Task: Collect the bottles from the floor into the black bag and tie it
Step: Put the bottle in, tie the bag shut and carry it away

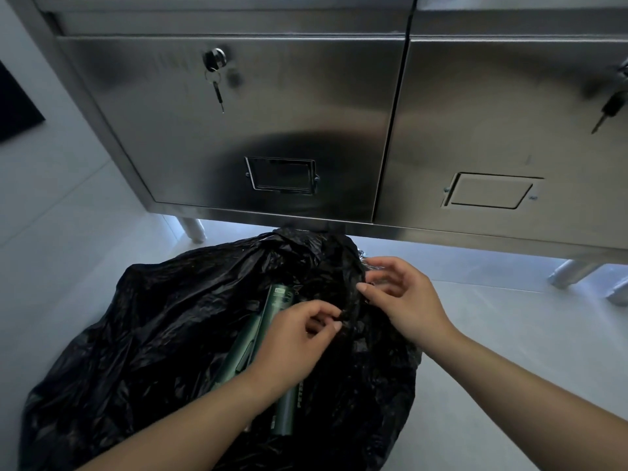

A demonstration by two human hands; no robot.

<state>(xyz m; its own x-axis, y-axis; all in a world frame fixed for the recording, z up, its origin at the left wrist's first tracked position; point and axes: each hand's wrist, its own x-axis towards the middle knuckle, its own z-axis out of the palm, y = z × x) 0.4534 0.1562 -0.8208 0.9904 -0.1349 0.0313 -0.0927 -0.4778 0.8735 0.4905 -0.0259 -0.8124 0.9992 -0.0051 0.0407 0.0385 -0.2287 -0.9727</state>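
Note:
A crumpled black bag (163,321) lies spread on the pale floor in front of me. Dark green bottles show through its open mouth: one (268,307) slants under my left hand, another (285,413) pokes out below my left wrist. My left hand (292,341) pinches a fold of the bag's edge between thumb and fingertips. My right hand (404,297) sits just to the right, its fingertips nipping the same bunched black plastic near the bag's right rim. Something shiny and clear peeks out behind my right fingers; I cannot tell what it is.
A stainless steel cabinet (306,124) with two locked doors stands directly behind the bag, keys (217,86) hanging from the left lock. Its round legs (195,229) rest on the light floor (492,328). A dark panel (13,107) is at the far left wall.

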